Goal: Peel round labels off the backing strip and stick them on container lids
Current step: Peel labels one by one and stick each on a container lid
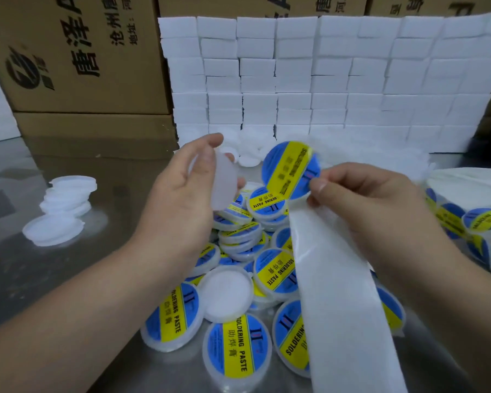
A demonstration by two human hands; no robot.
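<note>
Blue-and-yellow label (291,170): round, nearly clear of the backing strip (338,293), standing up off its top end. Printed side faces the camera, so the sticky side looks away. The yellow band runs on a slant, upper right to lower left.
Right hand (366,199): fingers curled, pinching the head of the strip, thumb tip at the label's lower right rim. Whether the thumb also bears on the label I cannot tell.
Backing strip: bare white, trailing down from the right hand toward the camera over the pile.
Left hand (179,194): holds a blank lid (224,182) by its rim between thumb and fingers.
Blank lid: translucent white, tipped up on edge, not flat; no label on it yet.
Key relation: label lies right of the lid and a little higher, near but not touching, a clear gap between. Lid's broad face looks turned roughly toward the label. Probably the two hands must close that gap.
Stage: judged as peel almost done, sticking not yet begun.
Labelled lids (238,347): heaped on the steel table (68,165) beneath both hands.
Spare blank lids (65,205): loose stack well off to the left.
Label roll (465,217): at the right edge.
Risk: sticky side may catch off-centre.
</note>
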